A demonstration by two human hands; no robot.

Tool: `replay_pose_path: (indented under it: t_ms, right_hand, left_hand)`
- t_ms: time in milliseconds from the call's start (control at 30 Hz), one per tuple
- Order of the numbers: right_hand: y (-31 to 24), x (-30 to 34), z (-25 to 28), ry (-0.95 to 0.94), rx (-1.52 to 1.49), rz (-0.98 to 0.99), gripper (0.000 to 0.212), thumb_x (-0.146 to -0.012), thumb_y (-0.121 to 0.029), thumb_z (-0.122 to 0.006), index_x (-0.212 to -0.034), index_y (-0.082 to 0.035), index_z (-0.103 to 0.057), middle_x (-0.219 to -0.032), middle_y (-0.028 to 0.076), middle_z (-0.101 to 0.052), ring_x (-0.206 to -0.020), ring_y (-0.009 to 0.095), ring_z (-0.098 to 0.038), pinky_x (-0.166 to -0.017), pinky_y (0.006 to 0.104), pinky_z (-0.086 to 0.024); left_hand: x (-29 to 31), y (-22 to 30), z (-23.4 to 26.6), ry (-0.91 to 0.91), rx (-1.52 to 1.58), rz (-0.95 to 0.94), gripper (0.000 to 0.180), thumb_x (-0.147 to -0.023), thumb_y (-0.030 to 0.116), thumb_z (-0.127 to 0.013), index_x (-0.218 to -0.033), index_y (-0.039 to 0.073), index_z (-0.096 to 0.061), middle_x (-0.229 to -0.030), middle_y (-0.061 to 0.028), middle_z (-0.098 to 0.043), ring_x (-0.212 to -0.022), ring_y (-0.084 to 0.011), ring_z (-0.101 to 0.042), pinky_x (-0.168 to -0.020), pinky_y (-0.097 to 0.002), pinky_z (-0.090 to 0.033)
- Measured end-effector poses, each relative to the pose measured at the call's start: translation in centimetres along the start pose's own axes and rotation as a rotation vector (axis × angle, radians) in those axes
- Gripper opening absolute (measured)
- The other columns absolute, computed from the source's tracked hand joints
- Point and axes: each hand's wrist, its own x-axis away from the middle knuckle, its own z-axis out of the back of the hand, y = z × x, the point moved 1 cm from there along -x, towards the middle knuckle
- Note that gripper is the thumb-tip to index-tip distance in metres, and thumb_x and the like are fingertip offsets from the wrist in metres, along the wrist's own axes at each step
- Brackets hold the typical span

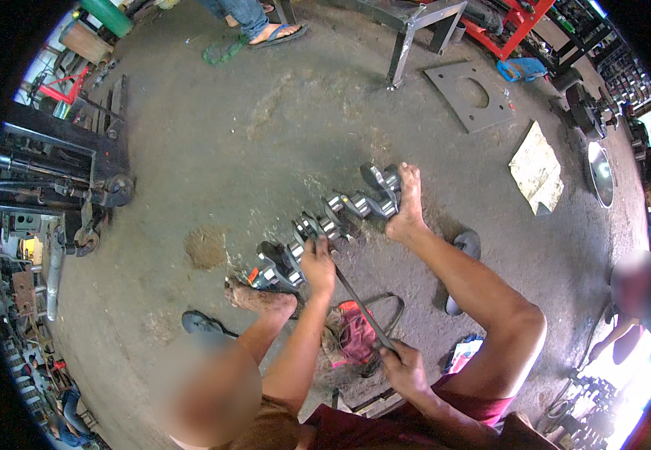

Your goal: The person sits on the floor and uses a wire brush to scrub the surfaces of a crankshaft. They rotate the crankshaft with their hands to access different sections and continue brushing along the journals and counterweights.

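I see a steel crankshaft (330, 225) lying on the concrete floor (265, 127), running diagonally between the person's two bare feet: one foot (408, 202) presses against its far end, the other foot (259, 296) braces its near end. The left hand (318, 266) sits on top of the crankshaft near its middle, its grip pressed together over one end of a long dark strip (363, 307) (a sanding strip or a thin flat tool, I cannot tell which). The right hand (404, 367) is well back from the crankshaft, toward the person's body, its grip pinching the strip's other end, so the strip runs taut between the two hands.

I judge the crankshaft heavy, rigid and awkwardly lumpy, with polished journals that look slick and probably oily; it would want to roll, which is why the feet pin it. I would take hold at the rougher counterweight webs or the ends, not the shiny journals. The strip looks light and flexible, held best at its two ends.

Just toward the person from the crankshaft lies a red rag (355, 334) and a dark belt loop (389, 315); a sandal (466, 244) rests beside the crankshaft's far end.
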Motion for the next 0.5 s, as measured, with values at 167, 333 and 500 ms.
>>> replay_pose_path:
  t_ms: [167, 333, 500]
  right_hand:
    - [0.4, 0.5, -0.7, -0.032, 0.264, 0.053, 0.022, -0.090, -0.014, -0.055, -0.104, 0.002, -0.061, -0.072, 0.014, -0.061, -0.065, 0.020, -0.056, -0.062, 0.0355, -0.045]
    - [1.9, -14.6, -10.5, -0.001, 0.123, -0.057, 0.031, -0.085, -0.027, -0.058, -0.097, 0.001, -0.061, -0.090, 0.025, -0.063, -0.086, 0.039, -0.062, -0.073, 0.0457, -0.048]
    - [4.8, -17.1, -10.9, -0.069, -0.329, 0.023, 0.018, -0.087, -0.020, -0.059, -0.080, -0.004, -0.058, -0.074, 0.004, -0.055, -0.067, 0.015, -0.049, -0.057, 0.0321, -0.043]
  left_hand:
    - [-7.8, 6.9, 4.0, -0.141, 0.463, 0.106, 0.029, -0.093, 0.029, -0.060, -0.074, 0.006, -0.059, -0.065, 0.0006, -0.054, -0.057, -0.0087, -0.046, -0.054, -0.0259, -0.035]
    - [4.5, 15.5, 9.1, -0.148, 0.580, -0.043, 0.024, -0.092, 0.022, -0.058, -0.079, 0.003, -0.057, -0.071, -0.0037, -0.058, -0.062, -0.0103, -0.050, -0.057, -0.0254, -0.039]
    - [12.6, 13.2, 7.5, -0.129, 0.387, 0.153, 0.024, -0.093, 0.021, -0.057, -0.080, 0.001, -0.060, -0.069, -0.0019, -0.058, -0.060, -0.0077, -0.048, -0.055, -0.0244, -0.038]
